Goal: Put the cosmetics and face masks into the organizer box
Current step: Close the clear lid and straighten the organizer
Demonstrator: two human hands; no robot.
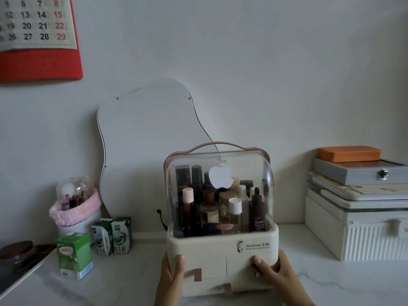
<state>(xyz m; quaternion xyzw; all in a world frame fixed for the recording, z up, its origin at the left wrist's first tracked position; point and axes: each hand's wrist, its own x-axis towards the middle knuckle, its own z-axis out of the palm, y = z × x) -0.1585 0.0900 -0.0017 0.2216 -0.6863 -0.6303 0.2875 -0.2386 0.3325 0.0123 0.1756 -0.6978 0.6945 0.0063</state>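
Observation:
A cream organizer box [220,252] with a clear domed lid and a pink handle stands on the marble tabletop in front of me. Under the closed dome several cosmetic bottles [212,204] stand upright, dark, amber and clear ones. My left hand [171,274] grips the box's lower left corner, thumb on its front. My right hand [272,272] grips the lower right corner the same way. Two drawers with pink tabs show on the box's front. No face masks are visible.
A wavy mirror [143,146] leans on the wall behind. At left are milk cartons [112,236], a green carton [74,255], a pink-trimmed brush holder [76,208] and a dark bowl [15,252]. At right a white case [357,235] carries stacked boxes. A calendar [37,36] hangs top left.

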